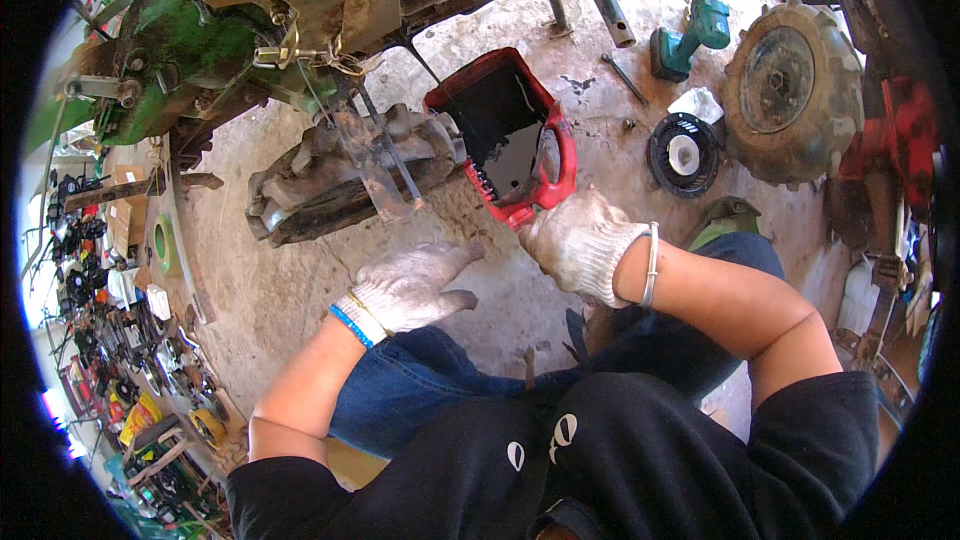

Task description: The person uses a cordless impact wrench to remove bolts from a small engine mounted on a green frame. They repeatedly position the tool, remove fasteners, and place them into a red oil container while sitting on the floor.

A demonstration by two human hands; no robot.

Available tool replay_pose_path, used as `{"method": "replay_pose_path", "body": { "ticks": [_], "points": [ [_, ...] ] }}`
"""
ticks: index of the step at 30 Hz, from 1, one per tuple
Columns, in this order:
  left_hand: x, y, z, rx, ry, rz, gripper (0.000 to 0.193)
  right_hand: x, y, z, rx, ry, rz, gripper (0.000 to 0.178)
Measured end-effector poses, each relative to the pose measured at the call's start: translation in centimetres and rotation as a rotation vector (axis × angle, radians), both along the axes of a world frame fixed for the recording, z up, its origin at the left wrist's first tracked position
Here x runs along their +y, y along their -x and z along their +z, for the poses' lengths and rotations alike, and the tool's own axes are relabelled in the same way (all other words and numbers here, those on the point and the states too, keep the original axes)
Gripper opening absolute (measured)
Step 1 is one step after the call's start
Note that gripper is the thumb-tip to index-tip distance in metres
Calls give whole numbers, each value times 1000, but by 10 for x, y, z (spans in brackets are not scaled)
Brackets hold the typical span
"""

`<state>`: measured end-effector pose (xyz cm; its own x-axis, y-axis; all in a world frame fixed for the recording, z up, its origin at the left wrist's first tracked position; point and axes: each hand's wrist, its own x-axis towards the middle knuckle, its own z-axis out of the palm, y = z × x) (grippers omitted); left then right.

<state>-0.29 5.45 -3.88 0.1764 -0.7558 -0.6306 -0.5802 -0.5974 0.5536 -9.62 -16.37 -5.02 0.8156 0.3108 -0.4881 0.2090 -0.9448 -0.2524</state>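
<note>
The hands are apart: the dirty-white-gloved right hand (580, 245) grips the near edge of an open red plastic container (564, 155) of dark liquid, a brown lugged tyre (305, 185) crowding its left edge. The dirty-white-gloved left hand (415, 285) spreads empty — bare grey concrete floor (285, 305) beyond.

On the stained floor (270, 310) we see a teal power drill (706, 22), a slim tool (625, 79) and a round black part (663, 153).
</note>
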Motion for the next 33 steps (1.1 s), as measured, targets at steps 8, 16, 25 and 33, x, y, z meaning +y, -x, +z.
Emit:
{"method": "replay_pose_path", "body": {
  "ticks": [8,16,25,33],
  "points": [
    [1,1,1,-8,32,-10,62,1,-2,2,43,-13,16,19],
    [3,0,1,-21,60,-14,63,1,-4,2,113,-9,53,28],
    [1,0,8,-29,43,-36,62,2,-6,-6,97,12,-21,29],
    [1,-6,1,-90,12,-180,67,-20,-19,-5,145,87,-93,24]
  ]
}}
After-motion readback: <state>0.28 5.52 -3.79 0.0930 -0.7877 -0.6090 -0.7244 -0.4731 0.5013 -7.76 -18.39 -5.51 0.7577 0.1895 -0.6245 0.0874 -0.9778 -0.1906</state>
